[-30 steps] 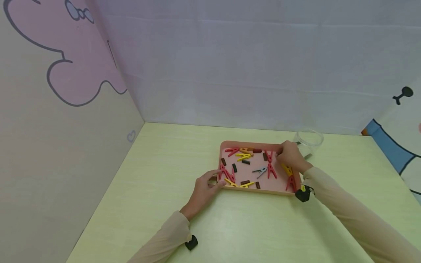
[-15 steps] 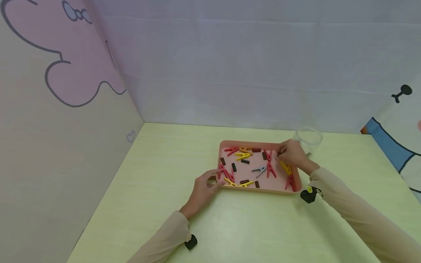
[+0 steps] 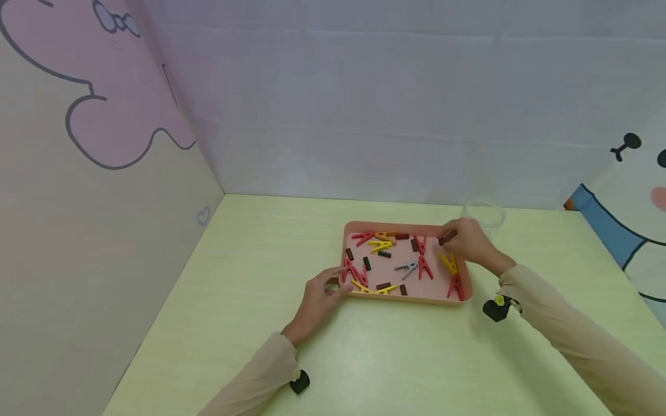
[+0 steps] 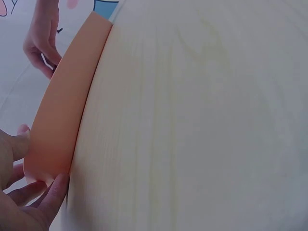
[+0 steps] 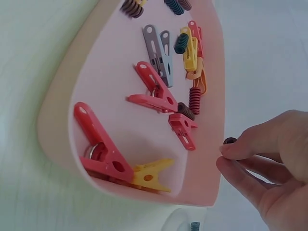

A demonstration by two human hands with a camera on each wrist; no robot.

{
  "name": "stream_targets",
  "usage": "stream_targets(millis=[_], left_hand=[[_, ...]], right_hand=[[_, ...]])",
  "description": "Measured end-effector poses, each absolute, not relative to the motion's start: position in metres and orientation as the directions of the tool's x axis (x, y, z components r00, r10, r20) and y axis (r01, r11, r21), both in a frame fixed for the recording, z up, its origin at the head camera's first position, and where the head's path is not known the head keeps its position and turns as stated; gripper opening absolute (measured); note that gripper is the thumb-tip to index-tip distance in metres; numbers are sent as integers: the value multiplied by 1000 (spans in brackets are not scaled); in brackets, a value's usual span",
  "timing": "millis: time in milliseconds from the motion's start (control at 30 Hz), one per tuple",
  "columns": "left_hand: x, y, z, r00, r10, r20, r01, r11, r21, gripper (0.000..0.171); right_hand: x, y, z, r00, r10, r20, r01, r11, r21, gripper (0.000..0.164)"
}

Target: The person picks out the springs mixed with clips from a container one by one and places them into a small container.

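A shallow pink tray (image 3: 400,299) holds red, yellow, orange and grey clothespins and several small ribbed coils in brown, green and red. My left hand (image 3: 318,297) grips the tray's left front corner; in the left wrist view its thumb and fingers lie along the tray's end. Over the back right corner, my right hand (image 3: 470,240) pinches a dark brown coil (image 5: 230,141) between thumb and fingertips, close to the rim. Nearest below it in the tray are a yellow clothespin (image 5: 149,174) and a red clothespin (image 5: 103,144). A grey clothespin (image 5: 156,53) lies mid-tray.
Behind my right hand stands a clear round container (image 3: 491,215), partly hidden; the right wrist view shows a dark green coil (image 5: 195,226) at it. The pale yellow-green table (image 3: 260,248) meets a white wall at the back and a cartoon-printed wall on the left.
My right hand has lifted slightly and shifted back from among the clothespins, and the brown coil now shows in its fingers. My left hand keeps its grip on the tray.
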State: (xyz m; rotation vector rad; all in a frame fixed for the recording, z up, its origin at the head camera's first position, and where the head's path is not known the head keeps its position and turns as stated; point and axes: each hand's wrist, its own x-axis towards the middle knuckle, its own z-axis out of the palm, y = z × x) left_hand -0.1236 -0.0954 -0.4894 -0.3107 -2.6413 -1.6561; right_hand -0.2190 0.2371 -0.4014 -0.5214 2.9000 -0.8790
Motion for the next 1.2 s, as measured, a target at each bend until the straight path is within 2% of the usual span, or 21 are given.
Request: stream_targets(millis=[367, 967, 1200], left_hand=[[-124, -95, -492, -980, 161, 116, 174, 416, 893, 48], [-124, -93, -491, -982, 152, 109, 165, 428, 889, 48], [-124, -94, -491, -982, 151, 111, 166, 431, 887, 48]], right_hand=[[-214, 245, -391, -923, -381, 57, -341, 740, -580, 16], [-216, 263, -366, -898, -411, 156, -426, 725, -541, 20], [-218, 266, -362, -900, -410, 147, -421, 728, -541, 20]])
